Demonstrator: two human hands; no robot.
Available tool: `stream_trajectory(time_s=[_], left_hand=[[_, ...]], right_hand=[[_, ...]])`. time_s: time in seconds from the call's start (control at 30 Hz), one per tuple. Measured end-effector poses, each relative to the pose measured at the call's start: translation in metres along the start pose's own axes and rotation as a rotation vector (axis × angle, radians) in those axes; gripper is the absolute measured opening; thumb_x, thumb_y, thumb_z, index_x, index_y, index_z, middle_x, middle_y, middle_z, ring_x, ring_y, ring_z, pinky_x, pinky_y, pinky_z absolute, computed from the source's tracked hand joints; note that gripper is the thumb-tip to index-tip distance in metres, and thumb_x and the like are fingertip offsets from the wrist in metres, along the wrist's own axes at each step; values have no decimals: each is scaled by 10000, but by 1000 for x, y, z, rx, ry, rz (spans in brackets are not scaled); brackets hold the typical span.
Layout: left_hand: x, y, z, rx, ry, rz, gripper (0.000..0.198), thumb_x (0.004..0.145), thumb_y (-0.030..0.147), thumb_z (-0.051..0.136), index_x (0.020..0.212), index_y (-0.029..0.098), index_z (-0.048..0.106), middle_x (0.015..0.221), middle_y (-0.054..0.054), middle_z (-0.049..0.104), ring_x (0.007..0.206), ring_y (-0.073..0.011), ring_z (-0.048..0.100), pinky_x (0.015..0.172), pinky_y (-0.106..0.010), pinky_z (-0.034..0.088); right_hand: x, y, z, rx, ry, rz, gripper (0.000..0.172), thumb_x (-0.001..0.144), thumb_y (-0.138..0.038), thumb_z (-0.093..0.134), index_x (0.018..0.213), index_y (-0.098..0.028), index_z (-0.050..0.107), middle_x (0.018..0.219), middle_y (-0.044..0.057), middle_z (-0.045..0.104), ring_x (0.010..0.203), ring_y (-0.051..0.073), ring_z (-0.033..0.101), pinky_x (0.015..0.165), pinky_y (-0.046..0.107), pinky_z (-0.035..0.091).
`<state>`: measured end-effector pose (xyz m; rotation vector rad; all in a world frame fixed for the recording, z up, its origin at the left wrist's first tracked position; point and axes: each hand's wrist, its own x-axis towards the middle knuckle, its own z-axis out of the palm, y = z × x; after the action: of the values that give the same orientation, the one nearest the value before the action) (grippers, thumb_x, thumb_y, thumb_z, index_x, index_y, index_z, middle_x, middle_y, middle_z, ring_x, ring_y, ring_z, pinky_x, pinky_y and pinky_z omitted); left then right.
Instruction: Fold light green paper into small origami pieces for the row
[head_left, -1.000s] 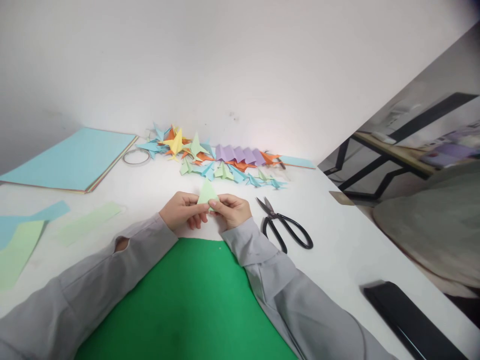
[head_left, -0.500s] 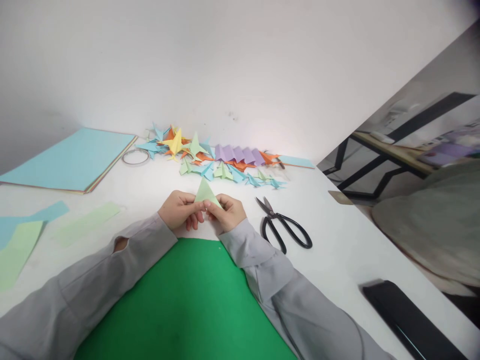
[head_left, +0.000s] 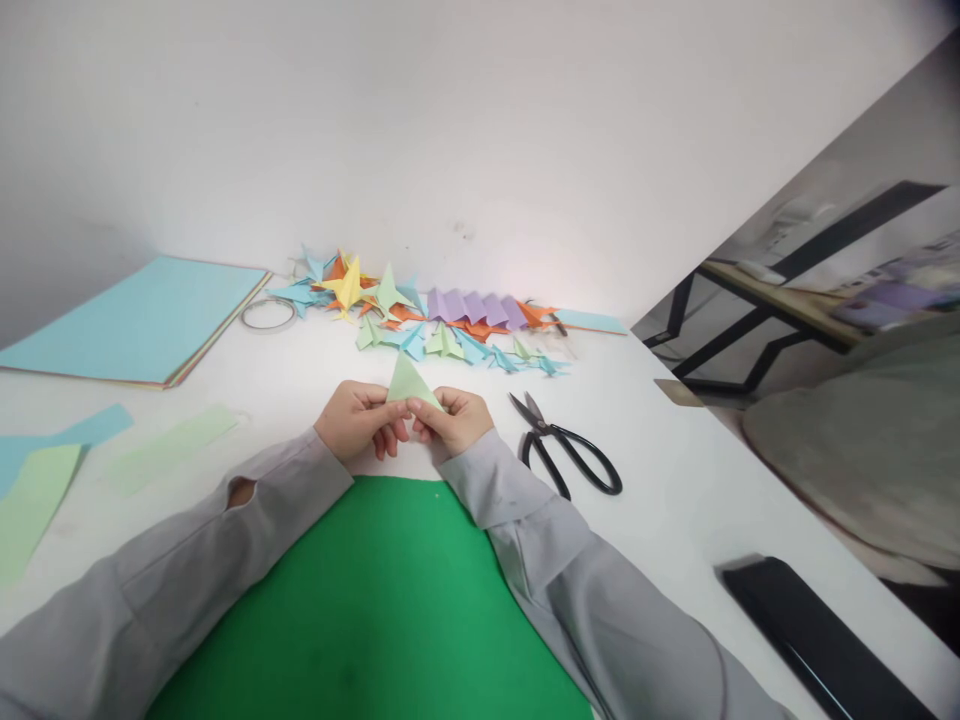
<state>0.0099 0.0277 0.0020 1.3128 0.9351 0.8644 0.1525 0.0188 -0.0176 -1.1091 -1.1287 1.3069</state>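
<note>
A light green piece of paper (head_left: 409, 380), folded to a triangle, points away from me between my hands. My left hand (head_left: 358, 415) pinches its left corner between thumb and fingers. On the right corner, my right hand (head_left: 459, 417) grips the same paper, and both thumbs meet along the lower edge. The hands are just past the far edge of a green mat (head_left: 375, 600). Black-handled scissors (head_left: 566, 440) lie partly spread to the right of my right hand. Behind the paper lie small folded paper stars and shapes (head_left: 445, 342) in green and blue.
A stack of coloured paper (head_left: 142, 320) and a roll of tape (head_left: 268, 314) lie at the back left. Paper strips (head_left: 176, 445) are at left. A pleated purple paper (head_left: 476, 308) rests by the wall. A black phone-like object (head_left: 817, 635) lies at front right.
The view has shifted very slightly. Both hands keep hold of the green paper, and the triangle's tip sits a touch higher. Nothing else has visibly changed.
</note>
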Motion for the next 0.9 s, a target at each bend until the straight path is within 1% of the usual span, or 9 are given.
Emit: stream_trajectory(time_s=[0.17, 0.27, 0.4, 0.47, 0.57, 0.77, 0.83, 0.9], left_hand=[[-1, 2, 1, 17, 5, 5, 307, 640, 383, 672, 497, 126, 587, 378, -11, 543, 317, -104, 502, 303, -190, 394], [-2, 2, 1, 27, 11, 29, 307, 652, 392, 660, 503, 131, 596, 370, -10, 543, 320, -100, 501, 320, -189, 406], [-1, 0, 0, 58, -8, 58, 325, 665, 417, 643, 515, 131, 606, 379, -12, 548, 331, -101, 513, 340, -189, 421], [-1, -1, 0, 65, -12, 68, 331, 671, 424, 636, 519, 130, 608, 381, -12, 550, 330, -101, 514, 344, -190, 424], [-1, 0, 1, 69, 7, 64, 320, 671, 408, 642, 515, 131, 603, 375, -8, 547, 324, -98, 508, 341, -189, 422], [-1, -1, 1, 62, 14, 54, 317, 677, 401, 637, 519, 128, 607, 380, -17, 549, 334, -104, 513, 346, -197, 428], [0, -2, 0, 45, 18, 51, 317, 673, 399, 638, 522, 122, 610, 383, -19, 548, 337, -107, 517, 350, -203, 433], [1, -2, -1, 32, 23, 47, 314, 672, 392, 637, 525, 116, 612, 385, -21, 548, 340, -109, 518, 352, -208, 436]], right_hand=[[-1, -2, 3, 25, 137, -10, 403, 426, -377, 794, 434, -170, 448, 335, -48, 499, 295, 50, 388, 321, 174, 286], [-2, -3, 2, 31, 121, -12, 382, 438, -379, 788, 450, -167, 471, 355, -47, 513, 308, 49, 402, 338, 176, 307], [-2, -3, 2, 5, 43, 5, 356, 508, -451, 737, 496, -156, 538, 417, -23, 560, 349, 71, 472, 378, 194, 369], [-2, -2, 2, -15, 33, 6, 365, 528, -473, 719, 494, -154, 544, 409, -21, 554, 348, 73, 476, 381, 195, 375], [-2, -1, 3, -5, 78, -25, 375, 523, -463, 724, 461, -157, 518, 393, -25, 543, 331, 59, 445, 370, 188, 353], [-1, -2, 4, 49, 195, -18, 393, 422, -386, 788, 426, -169, 461, 334, -43, 500, 311, 54, 394, 349, 187, 285], [0, -2, 4, 68, 213, -20, 385, 429, -390, 784, 432, -168, 469, 335, -43, 500, 309, 52, 387, 352, 190, 282], [0, -2, 3, 70, 200, -11, 377, 436, -394, 780, 438, -168, 478, 342, -41, 507, 312, 52, 390, 357, 194, 292]])
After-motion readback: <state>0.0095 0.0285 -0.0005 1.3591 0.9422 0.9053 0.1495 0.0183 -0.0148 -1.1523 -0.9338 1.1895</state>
